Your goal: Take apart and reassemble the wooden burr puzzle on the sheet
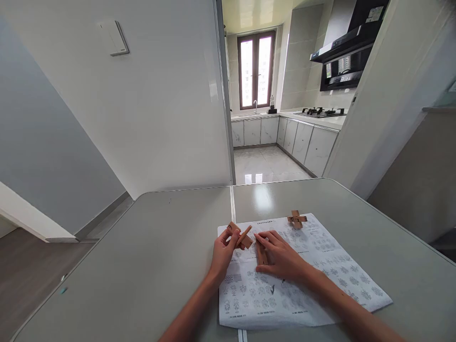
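My left hand [225, 249] is closed on a few joined wooden puzzle pieces [245, 239], held slightly above a printed sheet. Dark marks show on one of them. To its right, my right hand [280, 254] has its fingers curled over another wooden puzzle piece [261, 254] at the sheet. Part of that piece is hidden under the palm and fingers. Beneath both hands lies the white instruction sheet [249, 301], covered with small diagrams. A cross-shaped wooden puzzle assembly [297, 219] sits at the sheet's upper edge, apart from both hands.
The grey folding table [171, 266] has a seam [232, 204] down its middle. A tiny teal bit [63, 290] lies near the left edge. Past the table, a doorway opens onto a kitchen with white cabinets [299, 140], a gas stove [322, 112] and a window [256, 70].
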The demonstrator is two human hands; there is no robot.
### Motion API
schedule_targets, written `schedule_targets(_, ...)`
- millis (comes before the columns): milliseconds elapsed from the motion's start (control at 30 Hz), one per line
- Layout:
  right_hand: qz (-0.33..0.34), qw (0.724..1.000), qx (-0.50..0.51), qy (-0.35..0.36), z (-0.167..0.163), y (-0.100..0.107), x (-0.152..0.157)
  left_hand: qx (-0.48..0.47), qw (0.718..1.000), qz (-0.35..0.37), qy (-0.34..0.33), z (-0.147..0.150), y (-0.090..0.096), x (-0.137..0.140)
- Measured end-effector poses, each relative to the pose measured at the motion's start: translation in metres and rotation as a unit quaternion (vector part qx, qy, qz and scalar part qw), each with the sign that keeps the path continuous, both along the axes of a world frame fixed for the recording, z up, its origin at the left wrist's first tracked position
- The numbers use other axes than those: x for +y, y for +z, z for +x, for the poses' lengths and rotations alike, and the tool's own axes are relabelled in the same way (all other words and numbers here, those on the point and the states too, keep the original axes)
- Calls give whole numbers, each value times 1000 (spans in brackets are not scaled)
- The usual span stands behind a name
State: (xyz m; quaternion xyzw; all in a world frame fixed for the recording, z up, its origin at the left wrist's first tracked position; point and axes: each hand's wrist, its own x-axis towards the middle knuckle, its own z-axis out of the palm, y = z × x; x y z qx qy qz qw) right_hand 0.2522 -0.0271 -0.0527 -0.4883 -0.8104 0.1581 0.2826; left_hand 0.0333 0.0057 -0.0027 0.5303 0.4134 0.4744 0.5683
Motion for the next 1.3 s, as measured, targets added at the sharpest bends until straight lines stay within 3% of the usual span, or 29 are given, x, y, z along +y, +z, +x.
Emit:
schedule_targets(267, 0, 1000, -20, -3, 0, -1, -2, -39, 997, -66, 7, -1, -1, -1)
schedule_targets(433, 23, 999, 19, -12, -3, 1, -1, -61, 994, -85, -2, -1, -1, -2)
schedule_targets(633, 56, 993, 103, -17, -14, 11, -7, -72, 993, -87, -34, 6, -2, -8)
schedule_targets(867, 87, 987, 128, -32, -24, 11, -11, -130, 982, -93, -105, 20, -4, -19)
schedule_targets(1300, 168, 979, 111, -36, -22, 25, -14, -140, 979, -98, -108, 20, -2, -20)
